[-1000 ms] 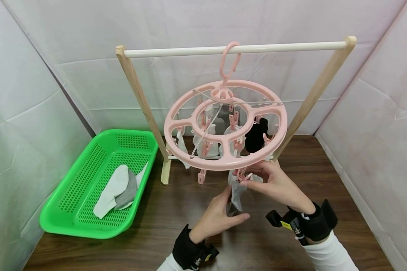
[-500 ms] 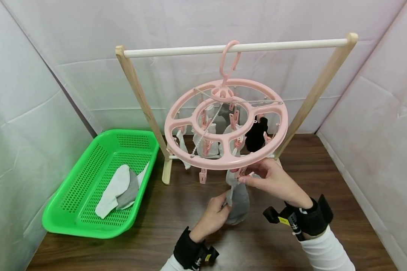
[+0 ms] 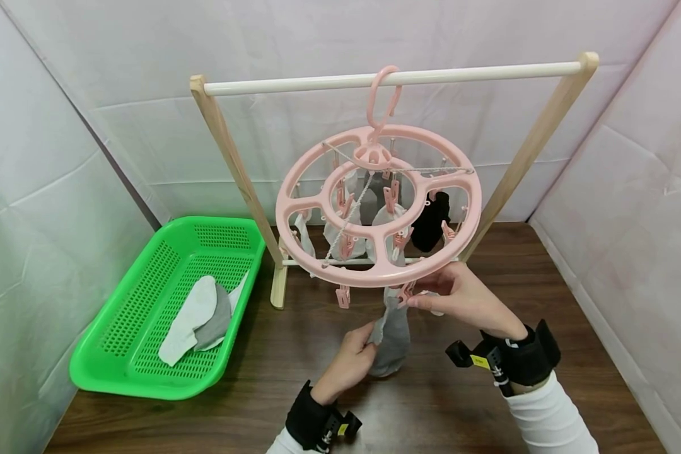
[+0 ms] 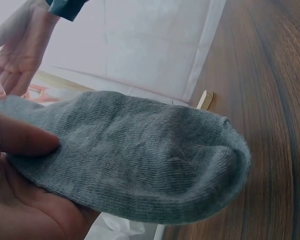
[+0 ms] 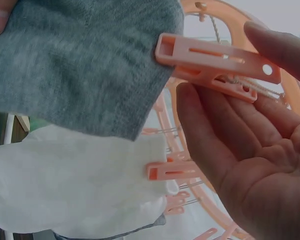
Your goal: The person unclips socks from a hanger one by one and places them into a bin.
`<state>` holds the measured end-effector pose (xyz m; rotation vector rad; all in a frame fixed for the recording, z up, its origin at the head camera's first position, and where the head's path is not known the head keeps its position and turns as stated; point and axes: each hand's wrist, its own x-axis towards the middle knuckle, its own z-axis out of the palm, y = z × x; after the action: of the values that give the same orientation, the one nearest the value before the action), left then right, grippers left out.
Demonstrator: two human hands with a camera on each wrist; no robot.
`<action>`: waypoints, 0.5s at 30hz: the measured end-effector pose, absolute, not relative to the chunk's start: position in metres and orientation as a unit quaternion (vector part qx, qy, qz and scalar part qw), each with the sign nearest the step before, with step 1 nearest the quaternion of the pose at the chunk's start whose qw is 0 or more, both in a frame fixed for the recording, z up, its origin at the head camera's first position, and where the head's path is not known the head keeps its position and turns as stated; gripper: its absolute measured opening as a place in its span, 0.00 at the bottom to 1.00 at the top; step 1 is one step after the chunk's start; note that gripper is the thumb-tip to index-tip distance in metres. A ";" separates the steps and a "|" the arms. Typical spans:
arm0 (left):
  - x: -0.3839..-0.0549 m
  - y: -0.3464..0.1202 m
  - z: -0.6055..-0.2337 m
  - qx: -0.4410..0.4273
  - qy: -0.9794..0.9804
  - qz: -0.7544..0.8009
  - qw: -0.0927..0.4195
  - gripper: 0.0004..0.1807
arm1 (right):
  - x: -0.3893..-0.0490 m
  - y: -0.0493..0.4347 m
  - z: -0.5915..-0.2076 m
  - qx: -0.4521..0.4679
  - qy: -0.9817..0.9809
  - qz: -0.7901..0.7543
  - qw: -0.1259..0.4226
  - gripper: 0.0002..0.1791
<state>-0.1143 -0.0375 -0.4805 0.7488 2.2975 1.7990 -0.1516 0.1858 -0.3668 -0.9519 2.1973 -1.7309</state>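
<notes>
My left hand (image 3: 347, 360) pinches a grey sock (image 3: 393, 343) by its side, thumb on top in the left wrist view. The sock's toe end (image 4: 210, 165) hangs toward the brown tabletop. My right hand (image 3: 466, 302) is at the front rim of the pink round clip hanger (image 3: 378, 276). Its thumb and fingers lie around a pink clothespin (image 5: 215, 60), thumb on the upper arm, fingers under the lower one. The clothespin's jaws overlap a corner of the sock's cuff in the right wrist view. A white sock (image 5: 80, 175) hangs from another clothespin behind it.
The hanger hooks over a white rail (image 3: 306, 84) on a wooden stand (image 3: 232, 151). A black sock (image 3: 430, 224) and several light socks hang from it. An unused clothespin (image 3: 343, 296) dangles at the front. At left, a green basket (image 3: 119, 388) holds white and grey socks.
My left hand has gone from spread fingers beside the sock to pinching it, then moved slightly left and down, drawing the sock straighter. The right hand stays at the clothespin.
</notes>
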 end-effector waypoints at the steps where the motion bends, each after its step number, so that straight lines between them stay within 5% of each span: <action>1: -0.115 -0.038 -0.481 0.248 0.761 0.596 0.062 0.25 | -0.153 0.186 -0.367 -0.321 0.737 -0.587 0.095 0.14; 15: -0.115 -0.047 -0.483 0.246 0.772 0.582 0.062 0.22 | -0.163 0.186 -0.371 -0.301 0.715 -0.625 0.080 0.16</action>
<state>-0.1151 -0.0470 -0.4825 0.7438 2.3352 1.7603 -0.1635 0.1863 -0.3707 -0.9014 2.1400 -1.8710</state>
